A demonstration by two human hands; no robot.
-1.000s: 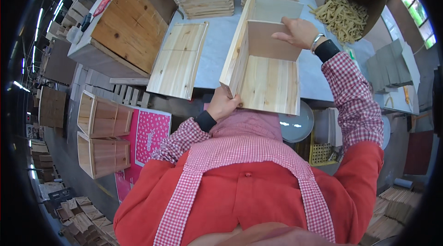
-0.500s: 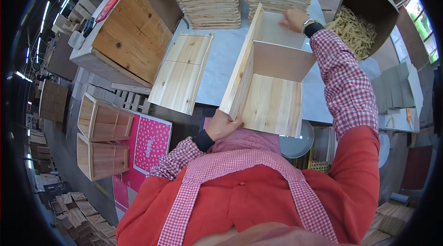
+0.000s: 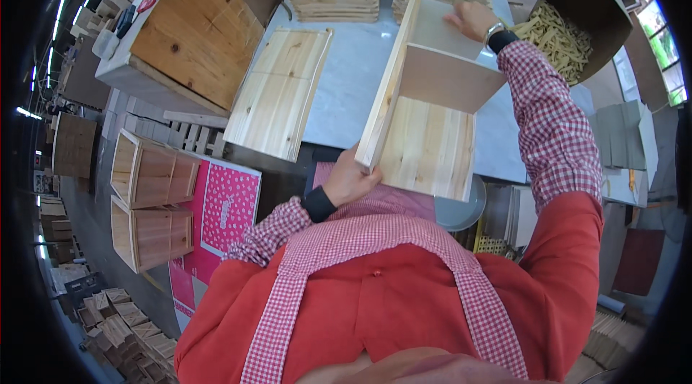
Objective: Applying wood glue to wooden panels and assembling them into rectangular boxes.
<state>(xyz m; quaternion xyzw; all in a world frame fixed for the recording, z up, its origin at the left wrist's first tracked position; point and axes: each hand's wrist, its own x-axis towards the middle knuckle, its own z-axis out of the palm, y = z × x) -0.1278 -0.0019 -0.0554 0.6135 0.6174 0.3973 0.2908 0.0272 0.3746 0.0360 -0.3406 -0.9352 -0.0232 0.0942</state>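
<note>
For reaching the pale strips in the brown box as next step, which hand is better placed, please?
Probably the right hand: it is much closer to the pale strips in the brown box. The left hand, farther away, holds the near corner of the partitioned wooden piece.

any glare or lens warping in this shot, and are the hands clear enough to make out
Head view: the window at right is blown out and strip lights glare at upper left; same head view: fisheye bending and a black rim; also in the head view, left hand and right hand both read clearly.
</note>
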